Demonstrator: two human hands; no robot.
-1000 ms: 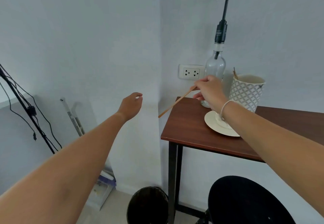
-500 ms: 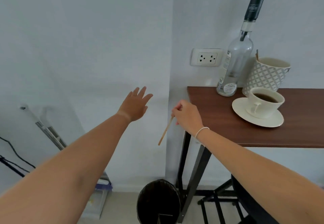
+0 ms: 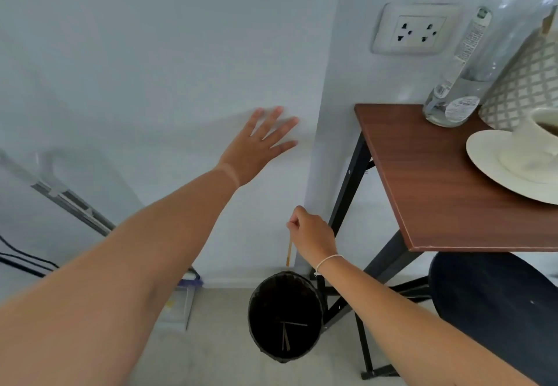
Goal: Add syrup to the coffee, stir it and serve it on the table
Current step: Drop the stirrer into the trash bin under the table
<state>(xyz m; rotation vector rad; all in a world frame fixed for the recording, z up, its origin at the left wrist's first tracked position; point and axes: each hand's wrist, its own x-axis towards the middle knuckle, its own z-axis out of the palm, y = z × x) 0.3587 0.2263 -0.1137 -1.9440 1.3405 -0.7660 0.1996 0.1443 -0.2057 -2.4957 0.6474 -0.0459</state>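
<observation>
My right hand [image 3: 311, 231] is closed on a thin wooden stir stick [image 3: 289, 252] that hangs straight down, just above a black waste bin [image 3: 285, 314] on the floor. My left hand [image 3: 259, 147] is spread flat with fingers apart near the white wall, holding nothing. On the brown table [image 3: 428, 180] at the right stand a white cup of coffee [image 3: 540, 135] on a white saucer [image 3: 495, 171], and the clear syrup bottle [image 3: 471, 77] behind them. The bottle's pump top is cut off by the frame edge.
A patterned white holder [image 3: 525, 83] stands behind the cup. A wall socket [image 3: 416, 29] sits left of the bottle. A black round stool [image 3: 495, 310] is under the table's near edge. Several sticks lie inside the bin. Metal poles and cables lean at the left wall.
My right hand has carried the stick from over the table down and left to above the bin. The stick now points downward. My left hand has opened and spread toward the wall.
</observation>
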